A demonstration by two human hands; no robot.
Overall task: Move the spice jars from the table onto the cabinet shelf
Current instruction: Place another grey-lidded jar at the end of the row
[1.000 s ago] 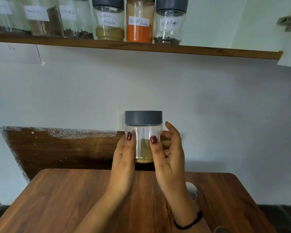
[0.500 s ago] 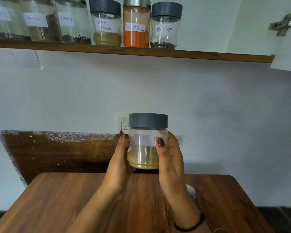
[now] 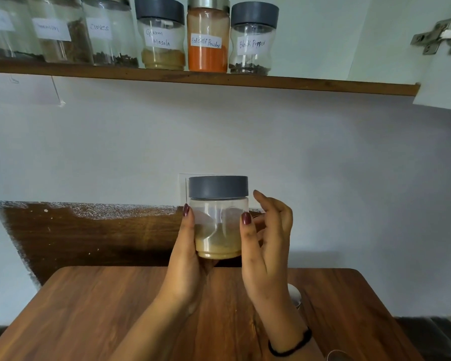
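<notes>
- A clear jar [image 3: 218, 222] with a grey lid [image 3: 218, 187] is held upright above the far edge of the wooden table [image 3: 94, 316], lifted clear of its surface and well below the cabinet shelf [image 3: 201, 78].
- The jar holds a pale tan powder in its lower part; no label shows on the side facing the camera.
- The left hand [image 3: 186, 259] is clamped on the jar — palm against its left side and under its base, thumb lying up the left wall.
- The right hand [image 3: 266, 246] touches the jar with its thumb pressed on the right wall; its other fingers [image 3: 276, 212] are spread apart and curled off to the right of the jar, so the grip on that side is loose.
- A black band [image 3: 290, 346] circles the right wrist, below the jar.
- A white wall socket [image 3: 183, 187] sits just behind the jar's lid on its left.
- High above the jar, the shelf carries a row of jars: one labelled Garam Masala [image 3: 161, 35], one labelled Red Chilli Powder [image 3: 208, 35] and one labelled Black Pepper [image 3: 253, 39], with a Cloves jar [image 3: 110, 32] and more jars further left, their labels too blurred to read.
- Right of the Black Pepper jar the shelf is bare, up to a metal hinge [image 3: 438, 37] on the cabinet door — far up and right of the held jar.
</notes>
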